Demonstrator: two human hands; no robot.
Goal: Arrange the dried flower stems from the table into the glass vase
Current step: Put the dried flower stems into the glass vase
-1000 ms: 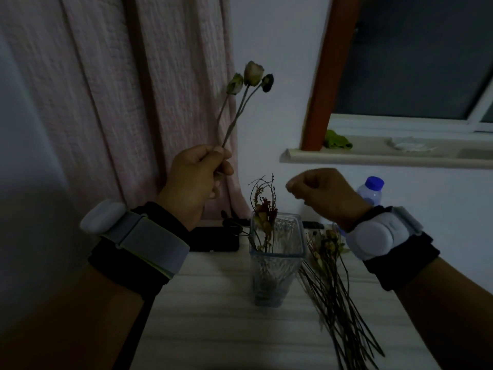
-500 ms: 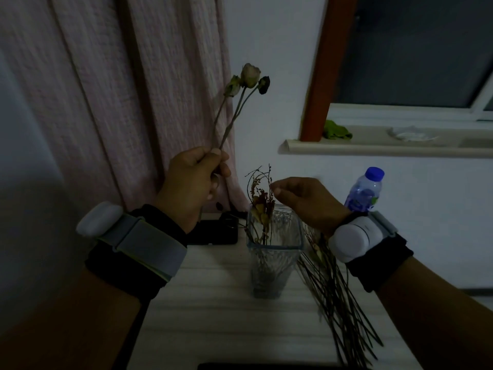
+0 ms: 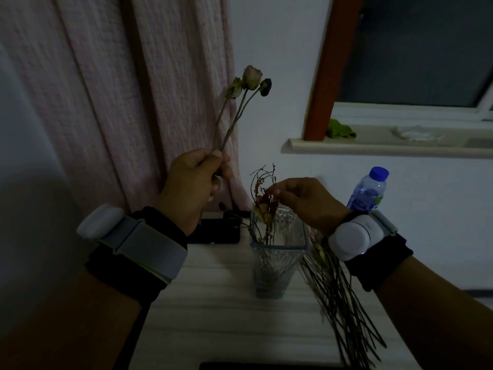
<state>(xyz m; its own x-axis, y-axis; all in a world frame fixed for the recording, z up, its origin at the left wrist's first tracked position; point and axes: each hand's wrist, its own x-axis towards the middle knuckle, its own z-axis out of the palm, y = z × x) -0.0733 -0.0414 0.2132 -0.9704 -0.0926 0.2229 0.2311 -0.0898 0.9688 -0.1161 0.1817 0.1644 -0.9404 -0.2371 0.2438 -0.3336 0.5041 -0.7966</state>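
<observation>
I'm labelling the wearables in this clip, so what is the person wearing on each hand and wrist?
Both forearms are bare, with no sleeves or gloves. The left hand has a wide black wrist wrap crossed by a grey strap that carries a white rounded pod. The right hand has a similar black wrap with a white rounded pod on a grey strap. No rings are discernible.

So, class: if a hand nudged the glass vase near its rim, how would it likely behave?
The glass vase would probably tip rather than slide: it looks tall and seems to narrow toward its base. It looks nearly empty, holding only a few dried stems, so it likely has little weight to steady it. Being glass, it may break if it falls off the table.
</observation>
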